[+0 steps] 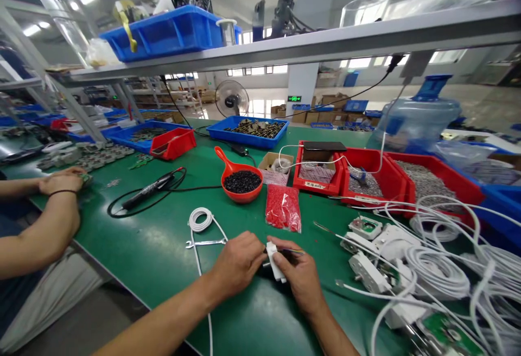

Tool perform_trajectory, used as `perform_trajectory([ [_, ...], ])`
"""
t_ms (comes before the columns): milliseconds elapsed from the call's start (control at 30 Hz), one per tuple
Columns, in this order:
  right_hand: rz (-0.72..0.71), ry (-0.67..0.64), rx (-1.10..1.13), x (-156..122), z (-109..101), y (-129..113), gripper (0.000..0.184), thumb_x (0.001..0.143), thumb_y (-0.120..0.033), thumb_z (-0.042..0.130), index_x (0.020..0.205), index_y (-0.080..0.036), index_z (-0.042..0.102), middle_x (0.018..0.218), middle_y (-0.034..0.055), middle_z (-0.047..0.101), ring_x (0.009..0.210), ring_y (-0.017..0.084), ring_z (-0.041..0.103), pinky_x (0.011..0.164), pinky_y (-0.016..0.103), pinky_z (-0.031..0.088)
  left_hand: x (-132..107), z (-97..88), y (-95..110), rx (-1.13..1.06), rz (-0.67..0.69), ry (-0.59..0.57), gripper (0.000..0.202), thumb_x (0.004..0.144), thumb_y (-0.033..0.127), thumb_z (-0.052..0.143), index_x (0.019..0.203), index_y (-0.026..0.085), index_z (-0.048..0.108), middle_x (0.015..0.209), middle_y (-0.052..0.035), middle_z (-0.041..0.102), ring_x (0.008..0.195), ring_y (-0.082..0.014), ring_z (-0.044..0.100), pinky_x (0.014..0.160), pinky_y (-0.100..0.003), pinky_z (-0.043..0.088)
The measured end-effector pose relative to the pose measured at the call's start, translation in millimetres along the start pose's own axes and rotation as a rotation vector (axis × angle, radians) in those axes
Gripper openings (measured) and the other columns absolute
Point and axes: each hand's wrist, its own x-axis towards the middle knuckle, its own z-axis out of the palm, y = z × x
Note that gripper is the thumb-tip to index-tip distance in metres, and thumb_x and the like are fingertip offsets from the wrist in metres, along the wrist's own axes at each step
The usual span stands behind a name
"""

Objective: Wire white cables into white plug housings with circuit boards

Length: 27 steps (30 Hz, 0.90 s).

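Observation:
My left hand and my right hand meet over the green table, near its front edge. Both are closed on a small white plastic plug part held between them. Thin coloured wires stick out from the part toward the right. A white cable lies coiled just left of my left hand, with a small metal wrench across it.
A red scoop of black beads and a bag of red pieces lie ahead. Red bins stand beyond. White cables and sockets pile at right. Another person's arms rest at left, beside a black tool.

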Motion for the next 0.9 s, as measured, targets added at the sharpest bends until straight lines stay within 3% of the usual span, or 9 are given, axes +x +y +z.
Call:
perform_trajectory([
  [67, 0.008, 0.003, -0.011, -1, -1, 1, 0.039, 0.081, -0.043, 0.069, 0.112, -0.02, 0.067, 0.111, 0.0107, 0.067, 0.1, 0.027, 0.063, 0.092, 0.043, 0.048, 1, -1.4, -2, -0.075, -0.074, -0.043, 0.018, 0.089, 0.026, 0.054, 0.083, 0.014, 0.066, 0.08, -0.004, 0.061, 0.077, -0.0135, 0.053, 0.07, -0.024, 0.037],
  [200, 0.009, -0.009, -0.048, -2, -1, 1, 0.042, 0.079, -0.045, 0.069, 0.114, -0.021, 0.067, 0.113, 0.0105, 0.066, 0.102, 0.028, 0.062, 0.094, 0.044, 0.048, 5, -6.4, -13, -0.424, -0.386, -0.255, 0.02, 0.085, 0.031, 0.059, 0.084, 0.012, 0.066, 0.067, 0.0003, 0.06, 0.059, -0.0091, 0.051, 0.054, -0.018, 0.035],
  [267, -0.01, -0.006, -0.104, -1, -1, -1, 0.041, 0.078, -0.045, 0.07, 0.112, -0.022, 0.068, 0.117, 0.0103, 0.065, 0.108, 0.029, 0.06, 0.099, 0.046, 0.044, 5, -7.7, -15, -0.482, -0.406, -0.267, 0.021, 0.084, 0.031, 0.06, 0.085, 0.012, 0.066, 0.066, 0.0005, 0.06, 0.058, -0.0088, 0.051, 0.054, -0.017, 0.035],
  [333, -0.014, -0.015, -0.147, 0, -1, -4, 0.041, 0.078, -0.045, 0.069, 0.112, -0.023, 0.068, 0.119, 0.0101, 0.064, 0.111, 0.03, 0.059, 0.101, 0.047, 0.042, 3, -7.5, -11, -0.377, -0.312, -0.178, 0.014, 0.084, 0.026, 0.06, 0.083, 0.013, 0.066, 0.071, 0.0003, 0.061, 0.064, -0.0093, 0.053, 0.06, -0.018, 0.037],
  [433, 0.016, -0.022, -0.171, 0, 1, -7, 0.041, 0.079, -0.047, 0.068, 0.113, -0.023, 0.068, 0.117, 0.0103, 0.065, 0.107, 0.03, 0.061, 0.098, 0.046, 0.045, -1, -4.9, -1, -0.026, -0.072, -0.037, 0.013, 0.088, 0.02, 0.055, 0.08, 0.014, 0.064, 0.078, -0.0024, 0.06, 0.077, -0.0127, 0.054, 0.07, -0.022, 0.037],
  [533, 0.033, 0.036, -0.171, -1, 4, -6, 0.042, 0.079, -0.049, 0.068, 0.111, -0.022, 0.069, 0.114, 0.0102, 0.066, 0.101, 0.029, 0.063, 0.094, 0.043, 0.048, -5, -6.2, 6, 0.187, 0.041, -0.027, 0.018, 0.092, 0.024, 0.049, 0.084, 0.014, 0.062, 0.081, -0.0049, 0.059, 0.08, -0.0153, 0.053, 0.071, -0.024, 0.037],
  [667, 0.098, 0.053, -0.14, -1, 2, 0, 0.048, 0.076, -0.052, 0.07, 0.112, -0.021, 0.068, 0.111, 0.0103, 0.068, 0.094, 0.028, 0.064, 0.081, 0.037, 0.053, -14, -29.0, -10, 0.158, -0.072, -0.056, 0.018, 0.088, 0.034, 0.058, 0.085, 0.017, 0.063, 0.083, -0.0021, 0.061, 0.08, -0.0137, 0.055, 0.071, -0.022, 0.039],
  [800, 0.15, 0.109, -0.071, 3, -1, 2, 0.05, 0.075, -0.055, 0.069, 0.112, -0.021, 0.068, 0.11, 0.01, 0.068, 0.083, 0.025, 0.066, 0.068, 0.032, 0.054, -27, -67.7, -51, 0.423, -0.31, -0.168, 0.019, 0.089, 0.031, 0.054, 0.08, 0.018, 0.063, 0.084, -0.0025, 0.061, 0.079, -0.0147, 0.057, 0.068, -0.023, 0.039],
  [900, 0.19, 0.109, 0.017, 7, 1, 1, 0.052, 0.075, -0.056, 0.069, 0.113, -0.021, 0.068, 0.11, 0.0104, 0.068, 0.085, 0.027, 0.066, 0.067, 0.032, 0.055, -32, -85.8, -77, 0.554, -0.354, -0.275, 0.009, 0.083, 0.023, 0.059, 0.085, 0.018, 0.066, 0.091, -0.0053, 0.062, 0.086, -0.0199, 0.059, 0.07, -0.025, 0.042],
])
